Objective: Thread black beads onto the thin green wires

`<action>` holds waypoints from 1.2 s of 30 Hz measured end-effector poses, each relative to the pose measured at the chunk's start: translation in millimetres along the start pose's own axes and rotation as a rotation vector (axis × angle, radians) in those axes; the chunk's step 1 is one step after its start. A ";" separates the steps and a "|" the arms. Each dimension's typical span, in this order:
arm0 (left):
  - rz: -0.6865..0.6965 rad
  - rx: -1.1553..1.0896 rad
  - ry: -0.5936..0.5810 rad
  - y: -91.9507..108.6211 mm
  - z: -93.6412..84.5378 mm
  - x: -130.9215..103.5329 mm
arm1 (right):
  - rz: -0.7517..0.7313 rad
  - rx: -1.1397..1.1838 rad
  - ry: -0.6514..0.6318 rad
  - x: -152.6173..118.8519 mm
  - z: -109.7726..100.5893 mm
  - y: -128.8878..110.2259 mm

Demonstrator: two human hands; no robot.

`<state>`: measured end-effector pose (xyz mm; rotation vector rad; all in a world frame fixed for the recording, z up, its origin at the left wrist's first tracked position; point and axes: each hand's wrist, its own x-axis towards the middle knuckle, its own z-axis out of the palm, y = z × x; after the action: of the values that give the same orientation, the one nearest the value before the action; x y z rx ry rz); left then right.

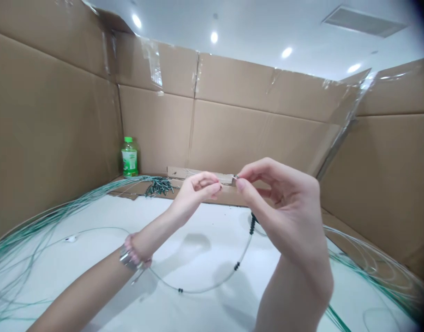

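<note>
My right hand [284,207] is raised above the white table, thumb and index finger pinched on a small dark-tipped piece [235,177] whose kind is too small to tell. To its left and a little farther off, my left hand [201,188] is closed in a pinch, its fingertips near the right hand's. What those left fingers hold, if anything, cannot be made out. Below both hands a thin pale wire [206,291] curves over the table. Small black beads [236,266] sit on it in groups, with more bunched near the right hand.
Long green wires [76,198] run along the left, ending in a dark green bundle [159,185]. More green and white wires [378,276] lie at the right. A green bottle [129,159] stands in the back left corner. Tall cardboard walls [239,129] enclose the white table [111,258].
</note>
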<state>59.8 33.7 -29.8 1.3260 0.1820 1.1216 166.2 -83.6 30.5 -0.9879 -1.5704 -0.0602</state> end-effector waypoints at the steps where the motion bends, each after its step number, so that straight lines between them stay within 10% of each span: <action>1: 0.018 -0.037 0.011 8.5 -3.7 -3.7 | -0.008 -0.008 -0.001 -0.8 3.1 -1.9; 7: 0.188 -0.237 -0.029 45.0 -1.9 -26.3 | -0.028 -0.021 -0.031 -7.3 29.4 -9.7; 17: 0.160 -0.354 -0.089 46.6 4.3 -34.9 | -0.123 0.000 0.037 -12.9 43.7 -14.3; 36: 0.395 0.006 -0.017 50.2 -1.5 -37.8 | -0.166 -0.081 0.060 -15.9 41.9 -17.5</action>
<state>12.6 -0.9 -6.5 1.4122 -0.0944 1.4393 121.1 -80.5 13.9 -0.9086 -1.6024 -0.2684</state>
